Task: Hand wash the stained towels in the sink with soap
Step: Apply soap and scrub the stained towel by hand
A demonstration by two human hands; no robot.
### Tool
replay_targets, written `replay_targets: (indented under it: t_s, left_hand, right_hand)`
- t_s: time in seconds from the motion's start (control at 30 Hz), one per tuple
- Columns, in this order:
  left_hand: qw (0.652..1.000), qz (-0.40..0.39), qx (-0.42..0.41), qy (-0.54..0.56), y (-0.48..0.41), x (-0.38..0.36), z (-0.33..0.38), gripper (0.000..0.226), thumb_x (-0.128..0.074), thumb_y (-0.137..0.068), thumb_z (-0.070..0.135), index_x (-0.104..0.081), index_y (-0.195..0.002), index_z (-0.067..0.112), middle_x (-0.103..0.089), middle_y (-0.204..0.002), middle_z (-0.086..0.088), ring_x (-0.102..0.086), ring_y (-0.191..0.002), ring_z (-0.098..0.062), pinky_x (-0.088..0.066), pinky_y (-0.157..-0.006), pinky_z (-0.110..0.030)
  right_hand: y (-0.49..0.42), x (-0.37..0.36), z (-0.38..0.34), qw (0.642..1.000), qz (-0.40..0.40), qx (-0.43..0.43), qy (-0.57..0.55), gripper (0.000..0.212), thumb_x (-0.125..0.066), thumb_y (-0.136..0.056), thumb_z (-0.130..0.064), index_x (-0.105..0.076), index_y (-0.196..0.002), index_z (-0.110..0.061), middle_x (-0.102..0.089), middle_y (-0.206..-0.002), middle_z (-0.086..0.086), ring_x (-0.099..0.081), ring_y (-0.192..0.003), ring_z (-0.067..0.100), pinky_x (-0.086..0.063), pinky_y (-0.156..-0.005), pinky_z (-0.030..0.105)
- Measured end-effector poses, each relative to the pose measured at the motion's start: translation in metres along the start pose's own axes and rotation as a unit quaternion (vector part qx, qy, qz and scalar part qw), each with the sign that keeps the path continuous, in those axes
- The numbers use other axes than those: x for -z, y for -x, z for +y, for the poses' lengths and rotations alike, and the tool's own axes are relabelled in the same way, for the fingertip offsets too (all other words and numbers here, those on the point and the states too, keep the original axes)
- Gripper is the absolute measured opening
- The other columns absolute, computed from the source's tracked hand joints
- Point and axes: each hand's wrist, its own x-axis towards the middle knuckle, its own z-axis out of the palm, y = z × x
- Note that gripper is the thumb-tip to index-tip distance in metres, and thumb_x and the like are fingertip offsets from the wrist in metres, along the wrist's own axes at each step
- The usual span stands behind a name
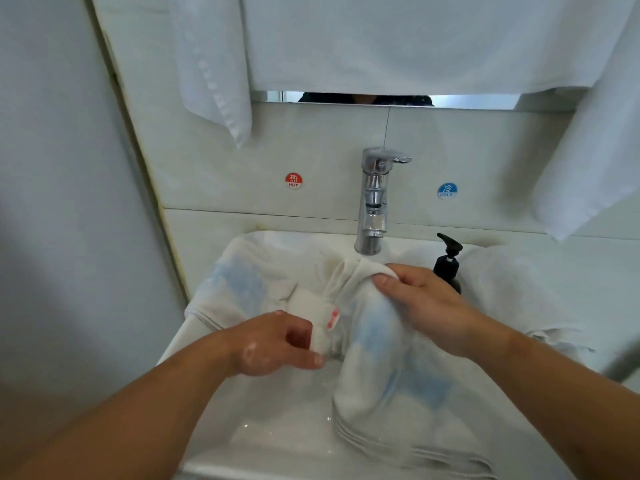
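My right hand (426, 306) is curled over the top of the white terry towel with pale blue patches (388, 375), thumb and fingers pinching a bunched fold. My left hand (277, 341), flecked with suds, pinches what I take to be a white rectangular bar of soap with a red mark (320, 320), just beside that fold. The towel lies in the white ceramic sink (263, 427). Its long axis runs from the right-hand grip down toward me, striped hem at the near end, and a second part spreads away past the soap. I judge it soaked: heavy, limp and not fragile. I would grip gathered folds, never one layer. The wet soap will be slippery.
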Motion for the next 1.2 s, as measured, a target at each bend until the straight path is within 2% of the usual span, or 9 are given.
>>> replay_targets:
  t_s: [0.07, 0.17, 0.27, 0.37, 0.57, 0.77, 0.9, 1.0, 1.2]
  left_hand:
    - [0.997, 0.018, -0.004, 0.069, 0.001, -0.006, 0.005, 0.029, -0.079, -0.083, 0.041, -0.065, -0.086, 0.017, -0.067, -0.083, 0.004, -0.059, -0.081, -0.01, -0.049, -0.079, -0.031]
    - [0.965, -0.007, 0.018, 0.261, 0.001, -0.016, 0.015, 0.05, -0.083, -0.075, 0.031, -0.056, -0.112, 0.012, -0.071, -0.099, 0.003, -0.063, -0.096, -0.012, -0.052, -0.093, -0.036]
    - [0.947, -0.017, 0.04, 0.318, -0.002, -0.022, 0.024, 0.063, -0.083, -0.074, 0.028, -0.059, -0.131, 0.019, -0.073, -0.109, 0.0, -0.066, -0.109, -0.02, -0.051, -0.098, -0.041]
    - [0.938, 0.002, 0.048, 0.344, -0.003, -0.027, 0.034, 0.056, -0.086, -0.072, 0.021, -0.069, -0.124, 0.01, -0.071, -0.124, -0.013, -0.064, -0.12, -0.034, -0.047, -0.108, -0.054]
    - [0.843, 0.13, -0.023, 0.521, 0.005, 0.008, 0.055, 0.032, -0.068, -0.081, 0.011, -0.072, -0.113, 0.008, -0.074, -0.104, -0.013, -0.073, -0.085, -0.026, -0.06, -0.073, -0.038]
    - [0.852, 0.354, -0.034, 0.383, -0.014, 0.008, 0.093, 0.019, -0.056, -0.102, 0.019, -0.072, -0.11, 0.016, -0.078, -0.105, -0.003, -0.073, -0.103, -0.024, -0.056, -0.096, -0.042]
    - [0.866, 0.377, 0.0, 0.328, -0.028, -0.028, 0.102, 0.034, -0.059, -0.093, 0.053, -0.071, -0.102, 0.023, -0.076, -0.099, 0.001, -0.071, -0.098, -0.022, -0.054, -0.093, -0.043]
    - [0.885, 0.428, 0.028, 0.181, -0.036, -0.048, 0.115, 0.027, -0.052, -0.098, 0.046, -0.061, -0.095, 0.021, -0.068, -0.091, 0.002, -0.063, -0.091, -0.021, -0.047, -0.081, -0.036]
    - [0.882, 0.431, 0.071, 0.175, -0.042, -0.057, 0.115, 0.037, -0.035, -0.104, 0.049, -0.057, -0.108, 0.02, -0.066, -0.099, 0.001, -0.06, -0.095, -0.022, -0.04, -0.08, -0.034]
  right_hand:
    - [0.005, 0.003, 0.002, 0.997, 0.024, -0.018, -0.073, 0.023, -0.056, -0.103, -0.025, -0.077, -0.099, -0.018, -0.076, -0.101, 0.01, -0.072, -0.091, 0.02, -0.055, -0.079, 0.032]
    - [0.009, -0.001, -0.002, 0.99, 0.017, -0.031, -0.14, 0.021, -0.057, -0.101, -0.023, -0.076, -0.103, -0.017, -0.073, -0.111, 0.018, -0.071, -0.099, 0.026, -0.052, -0.088, 0.038]
    - [0.013, -0.007, -0.012, 0.976, -0.014, -0.035, -0.217, 0.024, -0.062, -0.09, -0.026, -0.076, -0.106, -0.014, -0.073, -0.115, 0.019, -0.071, -0.101, 0.025, -0.054, -0.088, 0.037]
    - [0.018, -0.005, -0.023, 0.95, -0.036, -0.026, -0.308, 0.037, -0.063, -0.085, -0.028, -0.074, -0.118, -0.017, -0.072, -0.122, 0.013, -0.068, -0.114, 0.026, -0.052, -0.098, 0.04]
    - [0.016, 0.011, -0.031, 0.938, 0.044, -0.023, -0.343, 0.024, -0.063, -0.088, -0.024, -0.08, -0.104, -0.019, -0.074, -0.117, 0.013, -0.068, -0.115, 0.032, -0.045, -0.107, 0.051]
    - [0.013, -0.001, -0.026, 0.97, 0.114, -0.043, -0.21, 0.018, -0.06, -0.099, -0.029, -0.076, -0.101, -0.02, -0.078, -0.098, 0.002, -0.074, -0.096, 0.024, -0.056, -0.092, 0.047]
    - [0.007, -0.014, -0.013, 0.974, 0.219, -0.007, -0.053, 0.017, -0.057, -0.101, -0.035, -0.067, -0.1, -0.022, -0.072, -0.092, -0.006, -0.067, -0.093, 0.015, -0.053, -0.082, 0.029]
    - [0.011, -0.029, -0.009, 0.969, 0.246, 0.006, 0.028, 0.013, -0.051, -0.104, -0.033, -0.057, -0.1, -0.022, -0.064, -0.089, -0.008, -0.062, -0.085, 0.01, -0.041, -0.066, 0.013]
    - [0.006, -0.044, -0.007, 0.966, 0.232, 0.075, 0.088, 0.012, -0.052, -0.103, -0.036, -0.054, -0.094, -0.028, -0.066, -0.077, -0.012, -0.062, -0.076, -0.004, -0.043, -0.061, 0.01]
